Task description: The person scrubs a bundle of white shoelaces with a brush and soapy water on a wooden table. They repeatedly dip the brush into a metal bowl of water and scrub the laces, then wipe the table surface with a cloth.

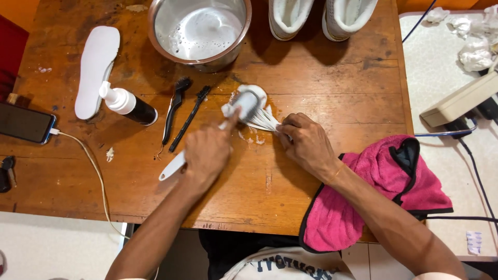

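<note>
Two hands are busy at the middle of my wooden worktop point(321, 83). My left hand point(206, 153) has its fingers clenched around the white handle of a scrub brush point(244, 103), whose bristled head lies blurred on top of a bundle of white shoelaces point(259, 120). My right hand point(307, 144) pinches the near end of those laces, fingers pressed together on them, pinning them to the wood just beside the brush head. Wet foam and white flecks lie on the wood around the laces.

Beyond the laces stands a metal bowl point(199, 32) of soapy water, and to its right a pair of white shoes point(321, 16) reaches past the far edge of the view. Left of my brush hand lie two slim black brushes point(181, 111), side by side, then a spray bottle point(127, 103) on its side with a white top and dark body, its head touching a white insole point(96, 67). A phone point(25, 123) rests at the left edge with a pale cable point(93, 171) running off the near side. Under my right forearm a pink towel point(373, 192) with black trim hangs over the worktop's corner. Crumpled tissues point(474, 44) sit on the pale side table to the right.
</note>
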